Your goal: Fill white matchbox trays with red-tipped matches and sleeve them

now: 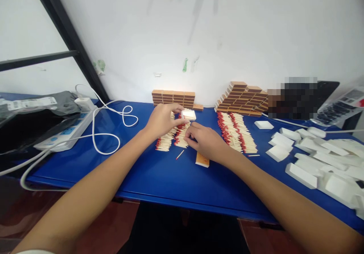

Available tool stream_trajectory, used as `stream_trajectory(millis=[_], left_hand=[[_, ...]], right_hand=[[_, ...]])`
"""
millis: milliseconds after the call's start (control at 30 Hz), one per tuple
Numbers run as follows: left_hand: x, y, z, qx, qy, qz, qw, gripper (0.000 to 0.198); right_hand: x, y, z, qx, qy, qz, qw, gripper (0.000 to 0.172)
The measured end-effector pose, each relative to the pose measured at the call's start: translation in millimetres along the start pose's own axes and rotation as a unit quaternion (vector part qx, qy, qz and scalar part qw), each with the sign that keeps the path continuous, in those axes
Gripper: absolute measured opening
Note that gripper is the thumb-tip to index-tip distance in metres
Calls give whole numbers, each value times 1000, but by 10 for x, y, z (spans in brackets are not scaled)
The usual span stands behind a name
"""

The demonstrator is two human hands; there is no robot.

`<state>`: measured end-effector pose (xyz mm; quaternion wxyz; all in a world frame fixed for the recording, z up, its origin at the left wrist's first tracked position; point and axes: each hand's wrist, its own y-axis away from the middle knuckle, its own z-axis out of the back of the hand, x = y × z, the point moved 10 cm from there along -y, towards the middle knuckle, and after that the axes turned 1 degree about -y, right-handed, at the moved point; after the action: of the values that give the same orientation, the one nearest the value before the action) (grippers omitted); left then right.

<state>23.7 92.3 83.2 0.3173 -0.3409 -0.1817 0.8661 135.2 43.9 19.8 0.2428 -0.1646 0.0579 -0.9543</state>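
Observation:
My left hand (165,120) is closed around a small white matchbox tray (189,115), held between thumb and fingers above the matches. Pale sticks seem to lie in the tray, but few details show. My right hand (207,142) is just below and to the right, its fingers curled in a pinch; whatever they hold is hidden. Under both hands lie rows of red-tipped matches (163,142). A single loose match (179,154) rests in front of them. Partly beneath my right hand is an orange matchbox sleeve (202,159).
Matchboxes stand stacked along the wall, one low stack (173,94) and one taller stepped stack (243,100). More matches (236,132) lie right of centre. White trays (301,174) heap at the right. A power strip (66,132) and white cable (93,132) occupy the blue table's (159,182) left.

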Motion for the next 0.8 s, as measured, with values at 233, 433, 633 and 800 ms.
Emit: stream_trajectory(millis=[233, 433, 633, 800], left_hand=[[30, 0, 3, -6, -1, -3, 1000, 34], [-19, 0, -2, -8, -7, -21, 1000, 31], [-10, 1, -13, -6, -8, -25, 1000, 32], [-8, 0, -5, -5, -17, -19, 1000, 30]], right_hand=[[47, 86, 47, 11, -88, 32, 996, 10], [164, 164, 52, 41, -94, 39, 994, 9], [151, 163, 8, 43, -79, 34, 995, 10], [151, 160, -39, 57, -60, 39, 996, 9]])
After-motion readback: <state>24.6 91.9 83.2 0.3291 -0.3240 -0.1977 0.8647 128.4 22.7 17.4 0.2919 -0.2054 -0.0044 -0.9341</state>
